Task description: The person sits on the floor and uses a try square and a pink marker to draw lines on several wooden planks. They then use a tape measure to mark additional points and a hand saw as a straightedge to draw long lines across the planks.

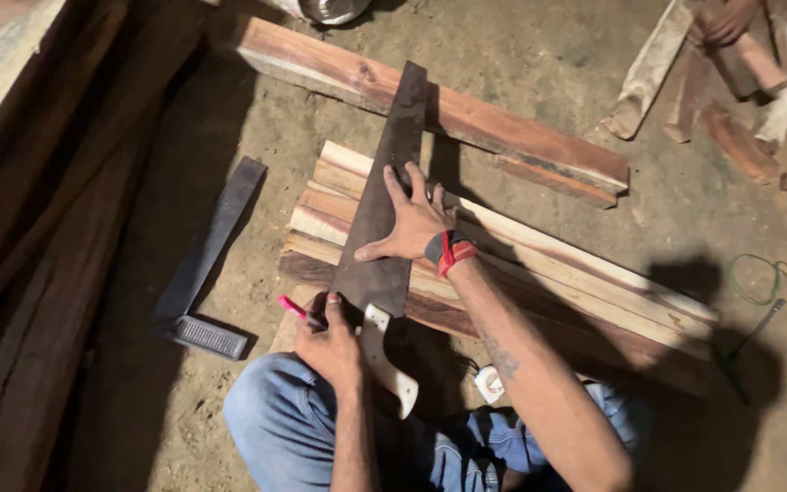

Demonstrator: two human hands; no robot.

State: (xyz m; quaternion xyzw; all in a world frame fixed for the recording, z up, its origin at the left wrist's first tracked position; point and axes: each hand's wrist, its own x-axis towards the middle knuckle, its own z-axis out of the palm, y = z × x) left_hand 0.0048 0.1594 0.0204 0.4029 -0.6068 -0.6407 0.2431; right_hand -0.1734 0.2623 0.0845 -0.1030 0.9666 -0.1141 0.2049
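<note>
On a dirt workshop floor [521, 55], a dark try square [204, 264] lies at nine o'clock. The left hand [332, 344], its grip closed around a pink pencil [295, 310], marks along a handsaw blade [383, 196] laid as a straightedge across stacked planks [539, 264]. The right hand [414, 221] presses the blade flat, fingers spread, its grip open. Marking looks underway; holding the blade steady matters.
</note>
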